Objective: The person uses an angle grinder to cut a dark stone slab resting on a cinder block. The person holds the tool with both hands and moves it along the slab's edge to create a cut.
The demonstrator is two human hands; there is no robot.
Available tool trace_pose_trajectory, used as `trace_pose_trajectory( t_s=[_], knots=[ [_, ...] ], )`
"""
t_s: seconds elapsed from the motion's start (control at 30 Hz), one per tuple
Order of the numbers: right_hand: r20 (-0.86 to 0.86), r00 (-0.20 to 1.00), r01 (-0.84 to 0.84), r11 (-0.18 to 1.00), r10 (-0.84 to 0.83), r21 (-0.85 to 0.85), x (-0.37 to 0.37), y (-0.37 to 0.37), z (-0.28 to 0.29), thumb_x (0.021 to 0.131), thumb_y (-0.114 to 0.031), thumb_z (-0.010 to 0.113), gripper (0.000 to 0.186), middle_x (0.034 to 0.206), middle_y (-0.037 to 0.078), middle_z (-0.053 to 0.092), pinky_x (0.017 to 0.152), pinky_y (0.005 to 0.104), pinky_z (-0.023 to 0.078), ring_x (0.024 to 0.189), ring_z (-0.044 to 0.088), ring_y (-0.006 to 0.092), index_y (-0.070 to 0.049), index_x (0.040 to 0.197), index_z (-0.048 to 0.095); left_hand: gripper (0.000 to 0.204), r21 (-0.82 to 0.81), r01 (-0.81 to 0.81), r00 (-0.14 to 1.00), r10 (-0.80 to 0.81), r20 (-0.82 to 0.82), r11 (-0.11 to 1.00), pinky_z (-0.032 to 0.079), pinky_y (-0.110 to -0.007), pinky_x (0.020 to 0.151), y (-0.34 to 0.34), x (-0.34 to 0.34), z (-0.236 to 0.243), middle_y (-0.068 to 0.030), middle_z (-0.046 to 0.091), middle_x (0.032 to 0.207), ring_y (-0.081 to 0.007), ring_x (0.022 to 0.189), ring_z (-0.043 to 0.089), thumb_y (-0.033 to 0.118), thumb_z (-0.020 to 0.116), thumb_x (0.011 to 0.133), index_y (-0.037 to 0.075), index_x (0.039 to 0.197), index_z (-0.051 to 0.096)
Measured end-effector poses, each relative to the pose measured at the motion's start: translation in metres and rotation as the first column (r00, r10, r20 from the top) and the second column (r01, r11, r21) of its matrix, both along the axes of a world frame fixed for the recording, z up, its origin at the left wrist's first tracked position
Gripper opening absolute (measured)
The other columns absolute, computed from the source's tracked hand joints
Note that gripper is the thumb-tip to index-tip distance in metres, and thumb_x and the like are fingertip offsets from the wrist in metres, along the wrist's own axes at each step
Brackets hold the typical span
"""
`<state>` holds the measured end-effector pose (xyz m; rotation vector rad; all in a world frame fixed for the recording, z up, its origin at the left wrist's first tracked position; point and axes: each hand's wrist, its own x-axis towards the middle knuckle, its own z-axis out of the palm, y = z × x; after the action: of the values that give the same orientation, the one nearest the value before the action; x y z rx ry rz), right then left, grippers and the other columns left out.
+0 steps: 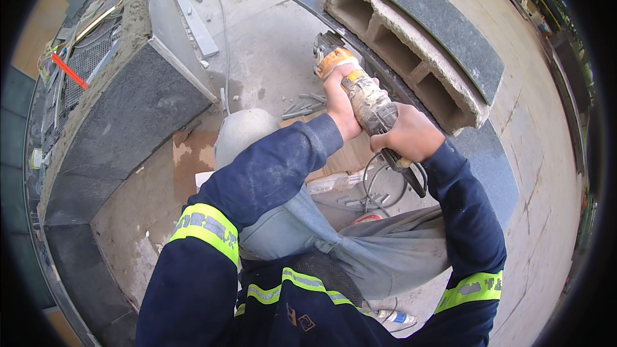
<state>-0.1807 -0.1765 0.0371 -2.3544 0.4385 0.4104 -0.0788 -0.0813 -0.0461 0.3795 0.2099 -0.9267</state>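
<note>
Where the left grip [342, 104] is clasping: around the front of the grinder [369, 106], just behind its orange collar [335, 59].
Grinder: is slanting just beside the lower dark slab's [496, 162] left long edge; probably weighing heavy, rigid and dust-slick, so front and rear body are offering surest hold.
Right grip [412, 133]: is wrapping its rear end.

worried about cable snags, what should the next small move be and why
Perhaps, with the grinder stopped, use the right grip to draw the cable away from the right leg: it loops close by, and the left grip holds the grinder's front.
</note>
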Motion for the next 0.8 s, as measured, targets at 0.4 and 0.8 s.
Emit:
trace_pose_trajectory(
  t_s=[0.4,0.8],
  knots=[
    [0.0,1.0,0.013,1.0,-0.013,-0.013,-0.002,0.001,0.001,0.056,-0.031,0.074,0.052,0.079,0.023,0.065,0.072,0.0347,0.051,0.077,0.066,0.0326,0.01,0.086,0.062,0.053,0.019,-0.014,1.0,0.014,0.006,1.0,0.052,-0.047,0.072,0.0,-0.003,0.001,-0.0129,0.056,0.088,-0.0333,0.079,0.06,0.045,0.06,0.072,0.009,0.108,0.044],
    [-0.009,1.0,-0.005,1.0,0.005,-0.023,0.017,-0.006,-0.009,0.055,-0.032,0.075,0.053,0.083,0.023,0.066,0.074,0.0352,0.051,0.079,0.066,0.0328,0.009,0.087,0.063,0.054,0.025,-0.039,0.999,0.039,0.007,0.999,0.052,-0.047,0.071,-0.003,0.013,-0.002,-0.0129,0.056,0.087,-0.0338,0.078,0.06,0.044,0.059,0.071,0.009,0.109,0.043]
  ],
)
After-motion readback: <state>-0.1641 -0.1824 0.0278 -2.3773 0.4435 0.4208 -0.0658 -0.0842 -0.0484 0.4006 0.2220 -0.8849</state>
